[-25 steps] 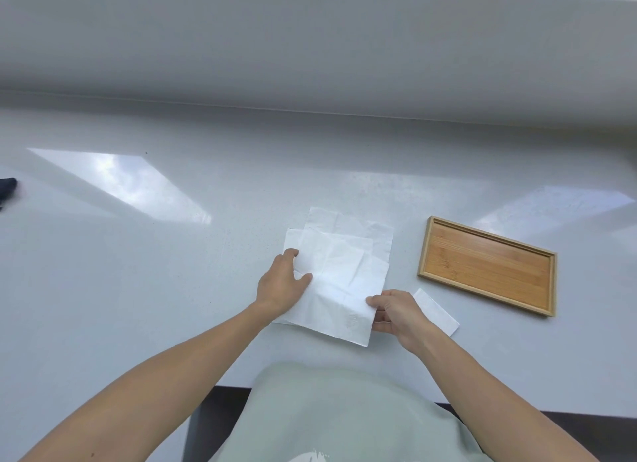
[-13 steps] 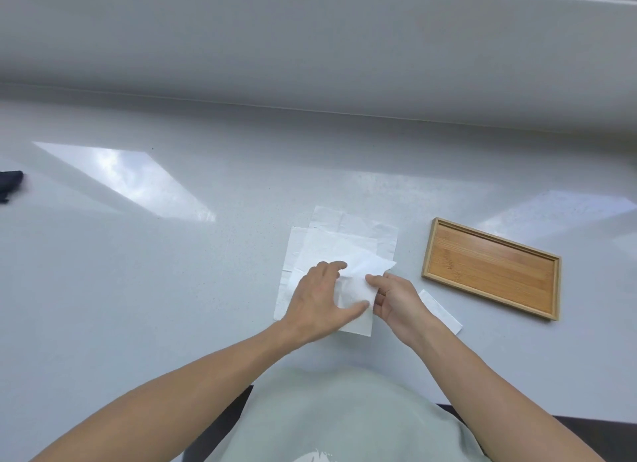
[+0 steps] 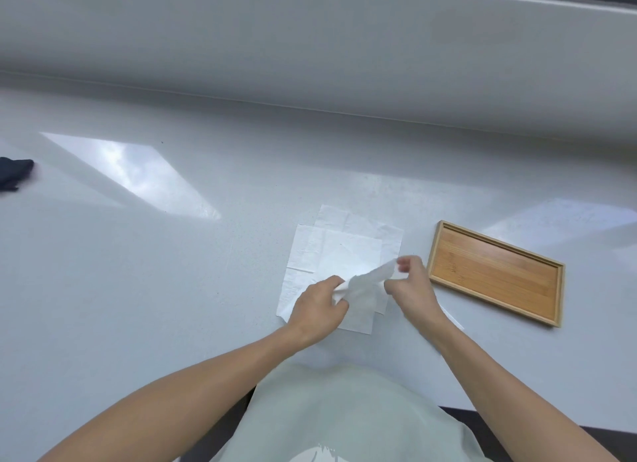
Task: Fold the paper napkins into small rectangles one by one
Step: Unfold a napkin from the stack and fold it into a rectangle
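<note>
Above the napkin stack point(image 3: 331, 251), both hands' fingers point(image 3: 336, 291) now pinch a lifted, seemingly half-folded napkin point(image 3: 370, 280).

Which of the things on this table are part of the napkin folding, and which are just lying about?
Part of the job:
- white paper napkin pinched between left hand and right hand
- stack of flat white paper napkins
- small folded white napkin

Lying about:
- rectangular bamboo tray, empty
- dark cloth

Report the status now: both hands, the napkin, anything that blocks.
Left hand and right hand both pinching one napkin, lifted above the flat stack. Wooden tray empty, to the right. Nothing blocking.
</note>
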